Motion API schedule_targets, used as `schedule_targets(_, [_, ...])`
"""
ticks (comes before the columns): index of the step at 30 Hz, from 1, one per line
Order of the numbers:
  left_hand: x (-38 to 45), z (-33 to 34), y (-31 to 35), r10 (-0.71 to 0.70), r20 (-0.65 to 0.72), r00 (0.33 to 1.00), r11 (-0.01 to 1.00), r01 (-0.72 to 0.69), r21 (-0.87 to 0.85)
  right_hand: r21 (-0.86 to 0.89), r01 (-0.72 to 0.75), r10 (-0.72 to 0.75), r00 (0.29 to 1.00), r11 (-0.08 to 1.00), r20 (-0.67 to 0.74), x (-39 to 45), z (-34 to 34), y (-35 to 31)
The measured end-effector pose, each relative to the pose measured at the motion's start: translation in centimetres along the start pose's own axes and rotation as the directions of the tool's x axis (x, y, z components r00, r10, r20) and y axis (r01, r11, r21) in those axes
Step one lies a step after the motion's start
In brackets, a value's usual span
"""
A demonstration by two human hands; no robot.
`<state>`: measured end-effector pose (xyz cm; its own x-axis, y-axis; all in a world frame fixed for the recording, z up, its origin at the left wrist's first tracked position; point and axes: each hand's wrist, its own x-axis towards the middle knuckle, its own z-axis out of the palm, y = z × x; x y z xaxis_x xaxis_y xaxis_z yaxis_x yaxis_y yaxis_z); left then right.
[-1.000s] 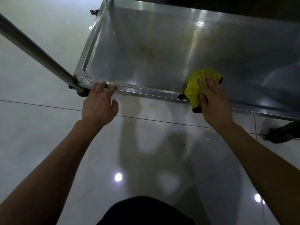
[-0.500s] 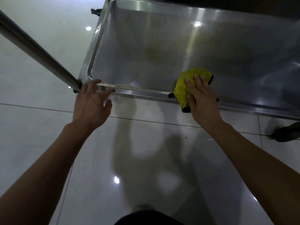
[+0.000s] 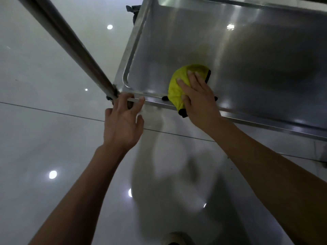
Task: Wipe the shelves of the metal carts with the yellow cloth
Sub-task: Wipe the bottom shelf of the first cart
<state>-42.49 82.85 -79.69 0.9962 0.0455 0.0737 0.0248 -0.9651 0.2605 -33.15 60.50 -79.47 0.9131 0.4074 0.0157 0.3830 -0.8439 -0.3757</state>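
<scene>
Cloth and right hand have slid left along the front lip since a second ago, toward the near-left corner; left hand has stayed at that corner.

Head view: right hand (image 3: 198, 98) lies flat, fingers straight, pressing the yellow cloth (image 3: 178, 85) onto the cart shelf (image 3: 247, 59). The cloth's near end is draped over the front rim (image 3: 265, 119). Left hand (image 3: 123, 121) has fingertips curled on the rim corner just beside the upright post (image 3: 70, 50), bracing the cart.

Key relation: unwiped corner looks to lie left of the cloth, between the two hands. Shelf's long axis runs left-right, so the next stroke is probably leftward. Right hand is nearer the work.
</scene>
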Motion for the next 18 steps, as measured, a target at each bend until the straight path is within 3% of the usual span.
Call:
schedule_targets(9, [0.0, -0.2, -1.2, -0.011, 0.027, 1.0, 0.999, 0.012, -0.041, -0.095, 0.213, -0.185, 0.952, 0.972, 0.242, 9.8, 3.5, -7.8])
schedule_targets(13, [0.2, -0.5, -1.6, -0.035, 0.069, 0.997, 0.999, 0.036, -0.005, -0.104, 0.256, -0.226, 0.943, 0.961, 0.243, 11.3, 4.4, -9.6])
schedule_targets(18, [0.0, -0.7, -1.6, -0.035, 0.065, 0.997, 0.999, 0.033, 0.029, -0.065, 0.234, -0.218, 0.957, 0.97, 0.191, 8.6, 3.2, -6.6])
